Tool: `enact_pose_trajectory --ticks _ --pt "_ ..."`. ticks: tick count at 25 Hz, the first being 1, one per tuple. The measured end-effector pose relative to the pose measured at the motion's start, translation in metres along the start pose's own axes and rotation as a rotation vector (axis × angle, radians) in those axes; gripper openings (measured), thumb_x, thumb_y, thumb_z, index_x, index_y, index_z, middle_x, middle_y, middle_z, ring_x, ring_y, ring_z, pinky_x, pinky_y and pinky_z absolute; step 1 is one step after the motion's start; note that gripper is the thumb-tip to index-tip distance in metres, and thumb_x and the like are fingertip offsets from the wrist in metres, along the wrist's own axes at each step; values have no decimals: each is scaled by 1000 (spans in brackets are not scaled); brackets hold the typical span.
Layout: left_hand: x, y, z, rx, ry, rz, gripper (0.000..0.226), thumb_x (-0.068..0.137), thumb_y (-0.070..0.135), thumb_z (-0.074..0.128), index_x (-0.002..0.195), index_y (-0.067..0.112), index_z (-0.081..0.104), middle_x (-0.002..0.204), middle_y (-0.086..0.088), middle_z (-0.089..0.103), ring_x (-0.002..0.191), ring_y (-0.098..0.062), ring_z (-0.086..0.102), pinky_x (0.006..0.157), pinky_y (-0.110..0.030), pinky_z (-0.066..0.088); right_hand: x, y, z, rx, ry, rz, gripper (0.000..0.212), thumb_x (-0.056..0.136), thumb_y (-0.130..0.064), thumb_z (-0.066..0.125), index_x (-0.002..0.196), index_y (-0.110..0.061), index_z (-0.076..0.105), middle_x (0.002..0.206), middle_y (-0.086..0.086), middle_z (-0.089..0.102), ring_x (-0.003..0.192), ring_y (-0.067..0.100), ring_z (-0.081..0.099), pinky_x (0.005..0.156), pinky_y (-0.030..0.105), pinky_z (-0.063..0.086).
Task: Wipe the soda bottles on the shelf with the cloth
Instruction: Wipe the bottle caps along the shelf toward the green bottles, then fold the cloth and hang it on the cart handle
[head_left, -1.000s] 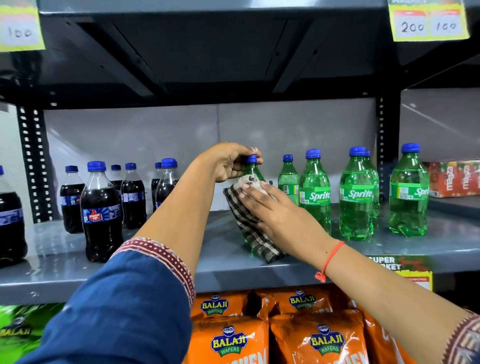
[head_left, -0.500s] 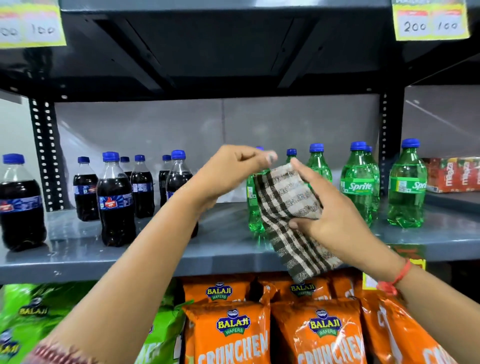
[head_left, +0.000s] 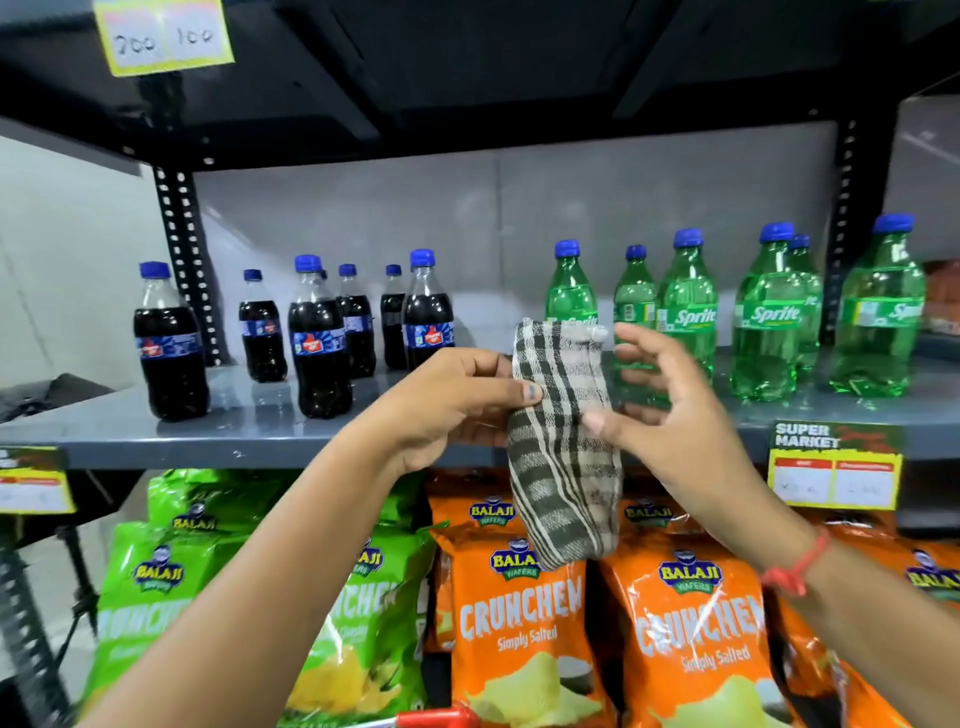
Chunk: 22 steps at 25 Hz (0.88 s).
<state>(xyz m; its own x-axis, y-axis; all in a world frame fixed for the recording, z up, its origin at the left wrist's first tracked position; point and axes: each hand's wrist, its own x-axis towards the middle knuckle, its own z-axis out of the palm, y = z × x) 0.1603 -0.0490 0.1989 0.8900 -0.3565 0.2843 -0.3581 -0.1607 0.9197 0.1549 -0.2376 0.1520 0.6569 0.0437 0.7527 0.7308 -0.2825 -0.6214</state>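
We have the checked cloth (head_left: 563, 441) between our two hands, held out in front of the shelf (head_left: 260, 441) edge and clear of every bottle. Our left hand (head_left: 457, 410) is closed on its left edge, thumb pressed across the front of the fabric. Our right hand (head_left: 670, 415) is half open: the thumb touches the cloth's right side while the fingers (head_left: 644, 353) are spread and curled in the air near its top corner, so only the left hand truly grips it. The lower part of the cloth hangs loose over the orange crisp packets (head_left: 519, 623) below.

The green Sprite bottles (head_left: 769, 317) stand upright in a loose row on the right of the shelf, the nearest one partly hidden just behind the cloth, and the dark cola bottles (head_left: 319, 338) stand in a group to the left. We judge we are between bottles, refolding the cloth before the next wipe.

The risks from here: with the right hand so loosely engaged, the cloth could slip and drop onto the packets if the left thumb eases off. The bottles are tall, light and close together near the front edge, so a sideways push with the cloth on an unsteadied bottle could tip it into its neighbours or off the shelf. A trailing cloth end could also snag a blue cap as we reach in
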Motion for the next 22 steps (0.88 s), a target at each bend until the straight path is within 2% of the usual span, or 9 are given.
enact_pose_trajectory --ticks 1,3,6,8,10,14,17,19,22 --pt "-3 1 -2 -2 38 -17 15 81 4 59 69 10 53 48 9 61 43 1 54 41 -13 45 -9 0 0 -99 47 -156 42 75 -38 67 112 -38 46 108 -20 46 103 1 49 92 18 42" --pt "-10 2 -4 0 109 -66 16 82 4 58 67 10 55 48 8 63 43 0 56 42 -13 46 -30 8 -1 -311 -104 -425 44 76 -63 53 105 -30 48 101 -16 44 97 4 45 89 14 34" --pt "-18 1 4 -45 201 -178 11 82 4 57 72 9 60 56 6 66 48 -2 61 46 -16 51 -46 31 -1 -532 -316 -643 48 79 -61 50 106 -21 48 105 -4 51 95 15 47 85 28 37" --pt "-22 -5 12 -45 279 -260 9 83 4 56 76 7 61 62 3 67 52 -3 62 47 -16 52 -47 33 0 -476 -344 -603 31 77 -42 56 98 -21 51 93 1 62 84 18 48 75 34 39" --pt "-31 -11 21 -11 328 -335 9 85 9 55 87 4 62 81 -6 68 64 -8 62 56 -18 56 -41 25 -1 -346 -396 -483 19 73 -31 51 88 -20 57 77 -2 62 75 15 46 68 30 37" --pt "-66 -26 63 141 555 -374 34 87 44 48 99 15 59 105 1 62 83 -11 60 79 -28 53 -21 9 -1 -207 -556 -290 17 68 -23 51 77 -17 65 65 -8 51 68 12 48 59 26 32" --pt "-98 -42 101 503 610 -402 74 70 48 68 132 18 43 130 -1 48 116 -14 49 101 -34 42 -14 -2 16 -260 -773 -288 9 73 -15 61 73 -19 69 58 -3 54 66 13 50 50 15 32" --pt "-118 -56 115 686 603 -470 68 63 38 73 123 14 49 118 -6 57 109 -20 54 93 -31 44 -11 -2 24 -268 -896 -323 10 75 -13 62 76 -15 72 62 4 61 64 11 52 48 13 33" --pt "-160 -60 113 870 624 -611 9 73 19 67 77 12 61 70 0 60 72 -12 58 60 -25 39 -10 7 35 -194 -1168 -335 3 75 -14 69 74 -13 72 57 3 62 49 0 45 44 13 33"
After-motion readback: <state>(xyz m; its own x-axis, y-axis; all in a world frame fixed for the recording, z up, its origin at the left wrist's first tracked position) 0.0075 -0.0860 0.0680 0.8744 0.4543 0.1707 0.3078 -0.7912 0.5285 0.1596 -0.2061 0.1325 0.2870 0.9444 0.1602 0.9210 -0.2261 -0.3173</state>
